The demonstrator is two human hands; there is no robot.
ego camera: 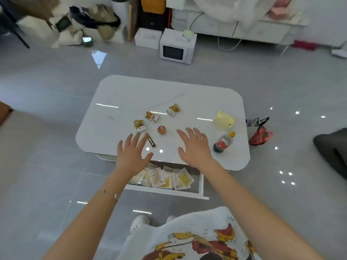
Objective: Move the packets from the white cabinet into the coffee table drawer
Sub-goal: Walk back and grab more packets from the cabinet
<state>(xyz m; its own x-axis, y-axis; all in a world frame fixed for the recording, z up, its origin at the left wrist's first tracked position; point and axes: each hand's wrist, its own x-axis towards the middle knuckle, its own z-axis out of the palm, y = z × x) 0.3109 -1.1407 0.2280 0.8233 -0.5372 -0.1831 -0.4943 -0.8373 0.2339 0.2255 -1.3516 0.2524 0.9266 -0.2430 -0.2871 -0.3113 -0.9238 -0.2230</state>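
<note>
- Both hands are spread wide and hold nothing: the left hand and right hand are stretched side by side, apart from each other, over the near edge of the white surface, fingers straight and fanned. Whether the palms touch the top cannot be told.
- Directly under the wrists, the drawer stands pulled out from the near side. A loose heap of pale and yellow packets covers its floor; the left wrist hides the heap's left end.
- The packets lie below and nearer the person than both hands, between the two forearms, touched by neither.
- On the surface just beyond the left fingertips lies a dark bar; whether the forefinger touches it cannot be told. Farther out sit a small round orange sweet and three yellow wrapped snacks.
- Right of the right hand stands a cola bottle with a yellow cap, near but apart; behind it lies a pale yellow pouch.
- On the floor beyond the surface, a white microwave stands, with a low white cabinet along the far wall. A red bag rests on the floor at the surface's right end.
</note>
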